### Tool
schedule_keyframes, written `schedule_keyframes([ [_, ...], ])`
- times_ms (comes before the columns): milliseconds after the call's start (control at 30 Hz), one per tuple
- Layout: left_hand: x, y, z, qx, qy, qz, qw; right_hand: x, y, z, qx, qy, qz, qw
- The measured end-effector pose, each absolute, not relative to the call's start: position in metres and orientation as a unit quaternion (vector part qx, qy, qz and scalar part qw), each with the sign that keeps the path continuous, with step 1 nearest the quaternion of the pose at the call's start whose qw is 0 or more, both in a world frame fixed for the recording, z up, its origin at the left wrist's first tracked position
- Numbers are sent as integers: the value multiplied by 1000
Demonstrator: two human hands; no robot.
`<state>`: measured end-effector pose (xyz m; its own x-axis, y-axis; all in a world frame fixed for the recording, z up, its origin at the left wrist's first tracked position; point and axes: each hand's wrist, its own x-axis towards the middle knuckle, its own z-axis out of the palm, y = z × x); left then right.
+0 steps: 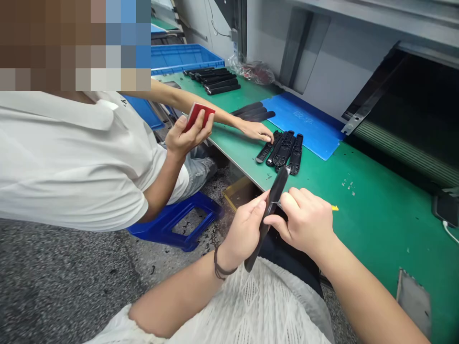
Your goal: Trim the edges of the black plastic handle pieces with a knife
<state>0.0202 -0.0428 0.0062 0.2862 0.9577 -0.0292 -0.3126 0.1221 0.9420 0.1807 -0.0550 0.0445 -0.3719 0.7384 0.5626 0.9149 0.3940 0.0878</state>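
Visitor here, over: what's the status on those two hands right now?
Left hand: holding a long black strap upright. Right hand: pinching a small metal tip against it. Nearby: a co-worker's hand beside black straps on a green mat.

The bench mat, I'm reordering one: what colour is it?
The bench mat is green, with a few pale specks; the head view shows it best.

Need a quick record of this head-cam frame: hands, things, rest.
left hand: holds tilted black strap
right hand: holds small metal tool at the strap
co-worker hand: reaches black strap row
co-worker other hand: holds red-and-black piece
rest: green bench mat, blue mat, blue crate, blue stool
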Motion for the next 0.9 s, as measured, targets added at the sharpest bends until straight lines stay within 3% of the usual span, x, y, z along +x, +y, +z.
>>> schedule_keyframes([
  [167,17,-37,3,479,364,436,670,174,-63,38,-505,-820,-154,222],
  [600,18,-33,11,420,379,452,690,164,-79,19,-483,-826,-182,227],
  [900,22,-31,14,336,359,478,728,155,-91,5,-499,-824,-129,237],
])
